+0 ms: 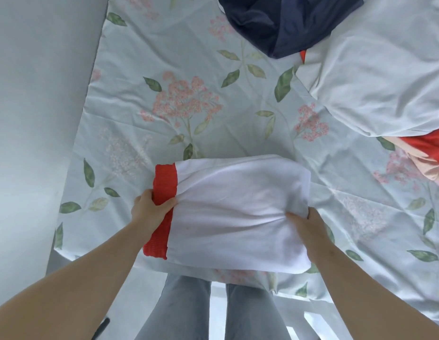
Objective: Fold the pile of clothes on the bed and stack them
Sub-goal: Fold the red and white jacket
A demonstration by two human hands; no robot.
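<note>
— What is being handled, and where is it?

— A white garment with a red waistband [238, 212] is laid flat at the near edge of the floral bed sheet [189, 99], doubled into a rough rectangle. The red band is gripped by the left hand [149, 209], with the fingers curled round it. The opposite edge is pinched by the right hand [309, 224]; its fingertips are partly hidden in the cloth, but a hold on the fabric is plainly shown.

— How much can be counted as done?

— Little, it is judged. This one piece is partly folded, and wrinkles are seen across its middle. No finished stack is seen anywhere on the bed.

— And what is left?

— A navy garment [287, 23] is crumpled at the far end. A red garment [427, 146] and a peach-coloured one [432, 170] are bunched at the right, partly tucked under white bedding [385, 69]. All three are unfolded. Whether more is hidden under that bedding cannot be told.
</note>
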